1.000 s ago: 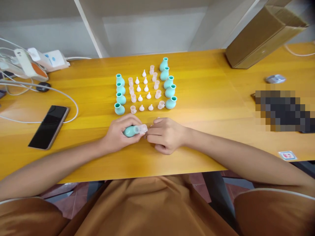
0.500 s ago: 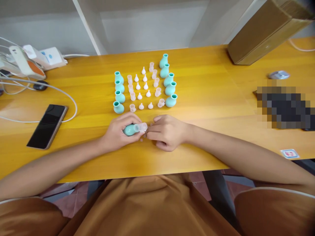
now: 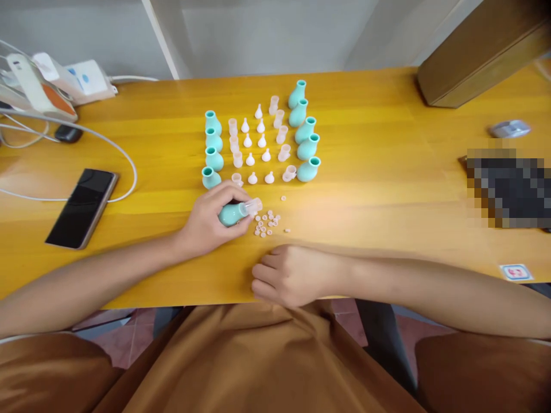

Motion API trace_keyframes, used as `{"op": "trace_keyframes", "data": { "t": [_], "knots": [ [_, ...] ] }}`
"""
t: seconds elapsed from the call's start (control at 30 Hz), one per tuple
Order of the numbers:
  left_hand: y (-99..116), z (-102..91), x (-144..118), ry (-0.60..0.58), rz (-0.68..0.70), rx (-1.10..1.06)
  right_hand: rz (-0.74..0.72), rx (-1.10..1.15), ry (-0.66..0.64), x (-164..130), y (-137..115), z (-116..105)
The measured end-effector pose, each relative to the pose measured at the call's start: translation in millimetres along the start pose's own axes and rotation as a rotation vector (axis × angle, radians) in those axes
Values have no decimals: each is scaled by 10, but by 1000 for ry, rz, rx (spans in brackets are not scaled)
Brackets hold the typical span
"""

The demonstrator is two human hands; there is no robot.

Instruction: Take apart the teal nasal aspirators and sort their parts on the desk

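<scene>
Yellow wooden table (image 3: 387, 189) seen from above, with a pale wall behind. Left hand (image 3: 206, 221) lies on the tabletop with its fingers clamped around a teal bulb (image 3: 230, 214), held on its side; a clear cap (image 3: 253, 205) sits on the bulb's mouth and points to the right. Small pale rings (image 3: 266, 222) lie scattered on the wood just beside the cap. Right hand (image 3: 290, 275) rests at the near table edge, fingers curled together, holding nothing that can be seen, apart from the rings and from the bulb. Beyond the hands stand two columns of upright teal bulbs (image 3: 305, 131), with clear cups (image 3: 279, 133) and white cone tips (image 3: 255, 143) ranged in rows between them. At far left lie a black phone (image 3: 81, 207) and a white cable (image 3: 86, 143); a cardboard box (image 3: 482, 54) stands at far right.
</scene>
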State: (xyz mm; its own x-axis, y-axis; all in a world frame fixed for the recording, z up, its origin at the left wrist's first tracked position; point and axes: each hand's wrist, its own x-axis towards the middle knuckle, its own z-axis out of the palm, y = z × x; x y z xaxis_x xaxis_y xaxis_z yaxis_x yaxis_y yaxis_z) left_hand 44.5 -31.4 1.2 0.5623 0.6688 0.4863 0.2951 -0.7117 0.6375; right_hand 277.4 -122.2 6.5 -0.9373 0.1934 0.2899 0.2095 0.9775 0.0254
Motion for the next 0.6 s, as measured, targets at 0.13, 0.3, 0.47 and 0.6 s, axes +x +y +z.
{"op": "trace_keyframes", "data": {
  "t": [0.13,0.3,0.47,0.6],
  "knots": [
    [0,2,4,-5,-16,2,-71,-75,59,14,25,64],
    [-2,4,3,-1,-17,9,-163,-107,128,2,20,30],
    [-6,-6,2,-8,-13,10,25,-43,233,-32,284,32],
    [-11,-10,8,-22,-28,17,357,87,301,-131,621,-82]
  ]
}}
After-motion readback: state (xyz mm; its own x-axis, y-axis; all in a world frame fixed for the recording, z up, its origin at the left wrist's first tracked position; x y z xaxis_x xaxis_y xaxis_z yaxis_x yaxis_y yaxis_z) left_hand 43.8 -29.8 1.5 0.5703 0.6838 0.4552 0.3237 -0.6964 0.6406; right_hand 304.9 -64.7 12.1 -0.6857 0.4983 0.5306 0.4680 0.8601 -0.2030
